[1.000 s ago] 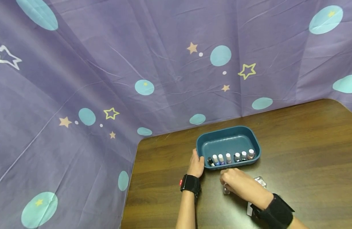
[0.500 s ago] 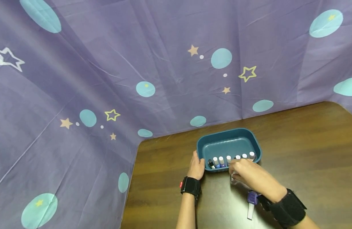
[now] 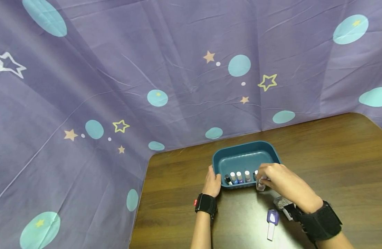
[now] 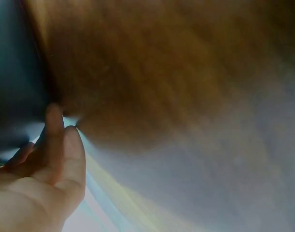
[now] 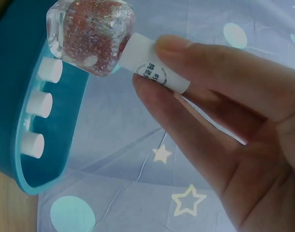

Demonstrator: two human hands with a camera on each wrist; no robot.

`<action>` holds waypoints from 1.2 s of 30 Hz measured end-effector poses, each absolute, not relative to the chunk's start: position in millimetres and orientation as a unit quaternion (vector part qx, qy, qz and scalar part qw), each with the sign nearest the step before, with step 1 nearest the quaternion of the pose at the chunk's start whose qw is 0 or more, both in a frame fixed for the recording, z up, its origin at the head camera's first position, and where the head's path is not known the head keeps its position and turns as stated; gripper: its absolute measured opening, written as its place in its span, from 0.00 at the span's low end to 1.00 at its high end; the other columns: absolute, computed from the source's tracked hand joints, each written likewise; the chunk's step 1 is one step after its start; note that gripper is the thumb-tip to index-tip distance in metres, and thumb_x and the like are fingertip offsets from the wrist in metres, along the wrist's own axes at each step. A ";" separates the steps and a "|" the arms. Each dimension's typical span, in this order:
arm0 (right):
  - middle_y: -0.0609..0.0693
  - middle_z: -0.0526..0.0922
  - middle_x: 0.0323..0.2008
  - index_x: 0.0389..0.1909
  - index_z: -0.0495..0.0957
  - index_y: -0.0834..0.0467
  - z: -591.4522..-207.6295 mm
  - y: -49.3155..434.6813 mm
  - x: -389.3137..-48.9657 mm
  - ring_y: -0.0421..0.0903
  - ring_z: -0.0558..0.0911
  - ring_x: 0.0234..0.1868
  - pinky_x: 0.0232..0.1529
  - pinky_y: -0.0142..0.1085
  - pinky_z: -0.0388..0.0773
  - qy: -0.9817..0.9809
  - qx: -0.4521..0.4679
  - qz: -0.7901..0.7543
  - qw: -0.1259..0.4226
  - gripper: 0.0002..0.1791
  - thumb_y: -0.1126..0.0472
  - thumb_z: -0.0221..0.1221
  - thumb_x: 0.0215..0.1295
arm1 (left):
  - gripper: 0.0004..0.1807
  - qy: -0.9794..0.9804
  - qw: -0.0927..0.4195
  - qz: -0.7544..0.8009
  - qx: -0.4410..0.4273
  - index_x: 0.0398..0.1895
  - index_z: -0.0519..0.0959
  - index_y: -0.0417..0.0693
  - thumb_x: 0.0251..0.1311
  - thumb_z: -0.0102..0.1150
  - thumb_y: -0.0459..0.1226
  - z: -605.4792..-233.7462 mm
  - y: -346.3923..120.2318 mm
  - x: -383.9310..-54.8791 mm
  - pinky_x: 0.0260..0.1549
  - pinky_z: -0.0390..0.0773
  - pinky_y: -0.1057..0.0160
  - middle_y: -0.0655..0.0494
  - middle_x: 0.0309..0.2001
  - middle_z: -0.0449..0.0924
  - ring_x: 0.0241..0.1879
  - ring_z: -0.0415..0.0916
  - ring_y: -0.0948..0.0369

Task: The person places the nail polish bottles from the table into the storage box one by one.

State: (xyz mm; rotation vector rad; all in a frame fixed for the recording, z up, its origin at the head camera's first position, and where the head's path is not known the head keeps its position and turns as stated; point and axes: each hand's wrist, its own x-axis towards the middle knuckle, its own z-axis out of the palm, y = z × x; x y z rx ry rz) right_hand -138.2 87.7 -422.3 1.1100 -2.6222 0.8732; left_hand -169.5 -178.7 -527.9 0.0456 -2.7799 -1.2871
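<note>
My right hand (image 3: 281, 178) pinches a nail polish bottle (image 5: 91, 36) by its white cap, between thumb and fingers. The clear bottle holds reddish glitter polish and points away from the hand. In the head view it overlaps the near rim of the teal tray (image 3: 240, 148). Along the tray's near side stands a row of nail polish bottles (image 3: 247, 176), mostly white-capped; the right hand hides those at the right end. My left hand (image 3: 212, 183) rests against the tray's left near corner, its fingers (image 4: 74, 150) extended along the outer wall.
On the wooden table (image 3: 172, 200), a purple nail polish bottle (image 3: 273, 218) with a white cap lies near the right forearm. A silvery glitter bottle (image 3: 281, 202) is partly hidden by the right wrist. A purple patterned curtain (image 3: 184, 69) hangs behind and to the left.
The right hand has carried its bottle rightward and forward, from in front of the tray to its near rim. The purple bottle has come into view. The left hand stays on the tray.
</note>
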 end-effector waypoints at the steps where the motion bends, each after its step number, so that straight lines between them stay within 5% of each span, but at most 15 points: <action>1: 0.38 0.80 0.27 0.24 0.84 0.50 -422.0 88.6 -138.8 0.31 0.77 0.28 0.29 0.27 0.77 -0.878 0.370 0.292 0.086 0.11 0.71 0.71 0.48 | 0.27 -0.907 0.040 -0.419 0.016 0.69 0.63 0.34 0.66 0.44 0.30 -528.1 -178.5 -169.5 0.65 0.66 0.47 0.39 0.66 0.71 0.66 0.68 0.47; 17: 0.41 0.83 0.30 0.27 0.84 0.52 -414.7 106.1 -150.6 0.36 0.81 0.30 0.29 0.29 0.79 -0.894 0.335 0.280 0.099 0.13 0.73 0.72 0.46 | 0.27 -0.905 0.040 -0.423 0.019 0.68 0.64 0.34 0.65 0.44 0.31 -528.8 -179.0 -170.0 0.64 0.67 0.47 0.40 0.64 0.72 0.64 0.70 0.47; 36: 0.43 0.83 0.31 0.26 0.83 0.53 -426.0 121.3 -158.2 0.39 0.81 0.33 0.33 0.35 0.80 -0.889 0.311 0.281 0.184 0.16 0.76 0.72 0.43 | 0.26 -0.907 0.042 -0.419 0.019 0.68 0.64 0.35 0.65 0.44 0.30 -528.0 -177.9 -171.2 0.64 0.68 0.47 0.40 0.64 0.73 0.64 0.70 0.48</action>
